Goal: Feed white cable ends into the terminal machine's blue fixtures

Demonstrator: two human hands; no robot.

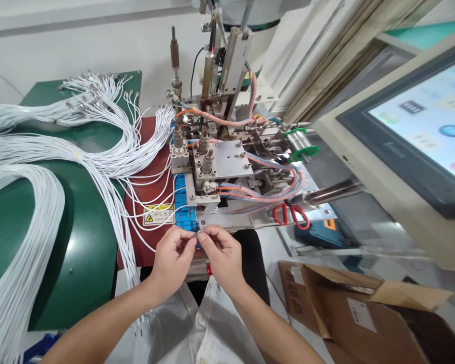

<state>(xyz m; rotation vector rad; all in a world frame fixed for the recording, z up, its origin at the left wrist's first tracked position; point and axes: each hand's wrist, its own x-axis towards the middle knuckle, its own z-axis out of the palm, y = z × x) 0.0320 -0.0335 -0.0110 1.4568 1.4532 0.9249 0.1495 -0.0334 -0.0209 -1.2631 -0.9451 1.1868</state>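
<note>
My left hand and my right hand meet fingertip to fingertip at the front edge of the machine. Both are closed in a pinch around something tiny and dark between them, too small to make out. Just behind the fingertips lie blue fixture blocks in a row, with several white cables leading into them from the left. The metal machine with its cylinders and hoses stands beyond. A yellow warning label sits on the dark red plate left of the blocks.
Thick bundles of white cables cover much of the green table at left. Red-handled scissors and a green spool of wire are right of the machine. A touchscreen panel juts in at right, above an open cardboard box.
</note>
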